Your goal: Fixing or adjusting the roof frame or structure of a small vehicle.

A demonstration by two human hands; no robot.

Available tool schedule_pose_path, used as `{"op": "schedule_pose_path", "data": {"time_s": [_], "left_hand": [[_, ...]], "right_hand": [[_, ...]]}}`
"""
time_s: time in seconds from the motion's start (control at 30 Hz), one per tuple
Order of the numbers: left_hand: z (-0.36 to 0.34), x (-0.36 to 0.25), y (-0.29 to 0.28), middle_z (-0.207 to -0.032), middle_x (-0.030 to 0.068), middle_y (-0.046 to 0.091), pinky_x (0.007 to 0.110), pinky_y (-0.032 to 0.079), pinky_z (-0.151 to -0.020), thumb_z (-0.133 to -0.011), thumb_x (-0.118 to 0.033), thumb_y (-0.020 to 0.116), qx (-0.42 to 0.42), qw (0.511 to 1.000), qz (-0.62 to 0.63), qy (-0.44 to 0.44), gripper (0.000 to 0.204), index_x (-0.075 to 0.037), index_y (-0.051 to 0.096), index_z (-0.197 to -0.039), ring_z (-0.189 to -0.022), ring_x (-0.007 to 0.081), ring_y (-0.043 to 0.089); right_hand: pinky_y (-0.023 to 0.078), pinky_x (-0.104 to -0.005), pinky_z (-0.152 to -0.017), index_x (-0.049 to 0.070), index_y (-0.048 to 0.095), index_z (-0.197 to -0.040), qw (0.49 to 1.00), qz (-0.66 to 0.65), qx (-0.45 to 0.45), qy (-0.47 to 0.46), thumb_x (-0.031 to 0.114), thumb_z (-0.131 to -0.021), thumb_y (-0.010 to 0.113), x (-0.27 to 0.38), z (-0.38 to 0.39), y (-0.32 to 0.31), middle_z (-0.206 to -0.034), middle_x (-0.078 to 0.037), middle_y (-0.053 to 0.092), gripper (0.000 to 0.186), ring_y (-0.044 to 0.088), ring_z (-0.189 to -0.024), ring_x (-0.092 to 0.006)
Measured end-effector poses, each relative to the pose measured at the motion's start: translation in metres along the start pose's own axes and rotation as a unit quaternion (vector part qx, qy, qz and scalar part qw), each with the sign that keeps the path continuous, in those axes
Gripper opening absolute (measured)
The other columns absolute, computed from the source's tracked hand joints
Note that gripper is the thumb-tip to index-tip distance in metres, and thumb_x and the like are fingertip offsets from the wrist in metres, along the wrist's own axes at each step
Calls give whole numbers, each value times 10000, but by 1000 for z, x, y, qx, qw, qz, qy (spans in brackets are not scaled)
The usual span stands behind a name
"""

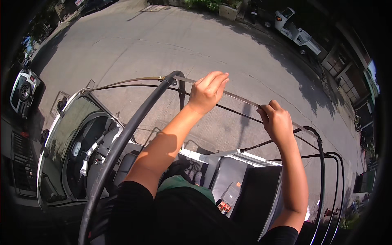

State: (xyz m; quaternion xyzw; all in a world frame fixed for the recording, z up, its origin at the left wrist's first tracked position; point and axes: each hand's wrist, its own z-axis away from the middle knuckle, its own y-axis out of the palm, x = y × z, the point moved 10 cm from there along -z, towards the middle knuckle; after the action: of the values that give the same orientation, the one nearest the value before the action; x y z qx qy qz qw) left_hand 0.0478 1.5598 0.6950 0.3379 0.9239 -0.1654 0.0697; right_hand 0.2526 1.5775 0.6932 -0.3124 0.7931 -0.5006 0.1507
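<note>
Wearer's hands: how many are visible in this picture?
2: the left hand at the flat strip, nearer the thick black tube; the right hand farther right along the same strip.

Outdoor street, sunlit, seen from an open-framed vehicle [196,156].
Concrete roadway [163,45], cracked, with leafy shadows [318,96]; white car [25,91], rear-mounted spare wheel, far left; small white open-bed vehicle [302,37], upper right; gridded gate [349,87], right roadside; greenery [202,5], far edge; foreground: dark tubular frame [126,134], windshield [57,143], grey seat [228,175].
</note>
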Motion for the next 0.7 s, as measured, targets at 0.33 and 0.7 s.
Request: {"op": "schedule_pose_path", "data": {"time_s": [0.33,0.7], "left_hand": [[3,-13,-4,-895,89,696,323,564,-582,-800,-11,742,-20,1000,-21,10,185,-12,699,-981,-701,250,699],[18,-10,-4,-782,134,655,385,554,-571,-758,-10,675,-12,999,-23,-23,108,-9,657,-865,-689,294,672]], "right_hand": [[467,-288,-638,-25,711,-1054,967,-243,-62,50,47,-915,679,34,-41,-50,-801,-102,594,160,579,-659,-160],[533,-296,-788,-49,710,-1082,888,-413,186,-80,45,-928,661,156,-163,44,-886,-69,724,187,644,-806,-126]]}}
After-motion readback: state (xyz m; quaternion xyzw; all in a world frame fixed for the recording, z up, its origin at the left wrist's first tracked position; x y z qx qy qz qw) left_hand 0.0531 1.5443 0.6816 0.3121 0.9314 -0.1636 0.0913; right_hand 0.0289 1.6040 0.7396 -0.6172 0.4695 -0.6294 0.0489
